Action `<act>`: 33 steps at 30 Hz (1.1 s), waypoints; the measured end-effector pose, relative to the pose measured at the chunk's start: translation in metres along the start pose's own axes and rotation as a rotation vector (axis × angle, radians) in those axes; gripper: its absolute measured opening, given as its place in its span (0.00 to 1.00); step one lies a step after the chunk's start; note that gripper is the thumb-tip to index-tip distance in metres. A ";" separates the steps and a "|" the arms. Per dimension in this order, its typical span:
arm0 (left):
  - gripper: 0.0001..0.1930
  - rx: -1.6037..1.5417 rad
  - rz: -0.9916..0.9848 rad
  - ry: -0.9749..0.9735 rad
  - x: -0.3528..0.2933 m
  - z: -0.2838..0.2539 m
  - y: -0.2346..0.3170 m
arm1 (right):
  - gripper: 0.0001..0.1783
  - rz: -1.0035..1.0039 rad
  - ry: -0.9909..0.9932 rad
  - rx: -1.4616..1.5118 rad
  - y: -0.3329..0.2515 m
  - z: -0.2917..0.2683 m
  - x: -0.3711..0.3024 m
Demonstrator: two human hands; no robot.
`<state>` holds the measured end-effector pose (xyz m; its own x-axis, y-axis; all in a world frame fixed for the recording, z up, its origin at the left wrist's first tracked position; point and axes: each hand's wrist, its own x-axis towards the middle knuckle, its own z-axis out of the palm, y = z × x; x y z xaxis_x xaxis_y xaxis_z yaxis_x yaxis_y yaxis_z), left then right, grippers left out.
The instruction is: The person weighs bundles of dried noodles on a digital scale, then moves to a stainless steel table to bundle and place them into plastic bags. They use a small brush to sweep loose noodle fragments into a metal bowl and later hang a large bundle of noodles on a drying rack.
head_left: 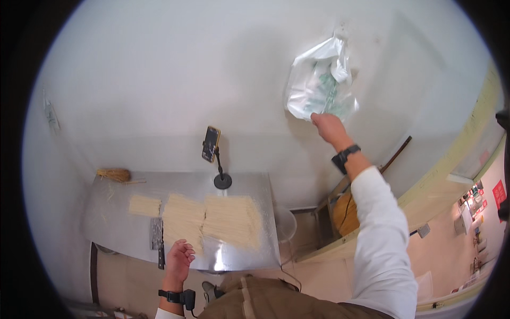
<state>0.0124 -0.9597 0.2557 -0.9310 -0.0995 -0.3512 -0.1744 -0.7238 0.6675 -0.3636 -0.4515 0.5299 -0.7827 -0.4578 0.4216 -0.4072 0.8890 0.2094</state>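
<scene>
My right hand (329, 129) reaches up to the wall at the upper right, its fingers pinched on the lower edge of a clear plastic bag bundle (316, 87) with green print, which hangs there. My left hand (179, 259) is over the front edge of the metal table (119, 234), palm turned up, fingers loosely curled and apart, holding nothing. Just beyond it lie flat layers of pale, thin noodles (231, 220), with a smaller pile (144, 205) to their left. A broad-bladed knife (156, 234) with a dark handle rests beside the noodles, close to my left hand.
A phone (211, 144) stands on a round-based black holder (222, 181) at the table's back. A straw brush (113, 175) lies at the far left corner. Right of the table are a pale bucket (286, 224) and a wooden item (346, 213). A partition edge (425, 199) runs along the right.
</scene>
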 end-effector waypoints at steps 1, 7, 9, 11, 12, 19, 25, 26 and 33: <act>0.12 0.045 0.014 -0.075 0.008 0.016 0.000 | 0.06 -0.021 0.108 0.085 -0.004 0.001 0.001; 0.25 0.422 -0.051 -0.397 0.022 0.114 -0.001 | 0.07 0.047 0.222 0.329 -0.105 0.005 -0.057; 0.30 0.405 -0.044 -0.523 0.029 0.146 -0.003 | 0.10 0.062 0.207 0.440 -0.154 0.008 -0.084; 0.34 0.334 -0.106 -0.490 0.039 0.170 -0.006 | 0.10 0.057 0.126 0.594 -0.211 0.016 -0.117; 0.33 0.238 -0.164 -0.512 0.044 0.176 -0.004 | 0.10 0.019 0.107 0.688 -0.242 0.021 -0.135; 0.19 0.406 -0.363 -0.338 0.035 0.118 0.001 | 0.08 -0.215 -0.066 1.166 -0.422 0.021 -0.234; 0.12 0.519 -0.054 -0.118 -0.020 0.010 0.038 | 0.14 -0.380 -0.709 1.624 -0.460 -0.009 -0.248; 0.12 0.494 -0.015 -0.138 -0.037 -0.010 0.052 | 0.15 -0.186 -0.642 1.580 -0.454 -0.004 -0.239; 0.13 0.672 -0.065 -0.161 -0.153 -0.147 0.168 | 0.24 0.023 -0.668 1.500 -0.521 0.066 -0.141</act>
<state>0.1720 -1.1664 0.3254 -0.9390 0.0702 -0.3368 -0.3436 -0.1403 0.9286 -0.0719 -0.8507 0.3032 -0.6848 -0.7213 -0.1036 -0.1470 0.2760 -0.9499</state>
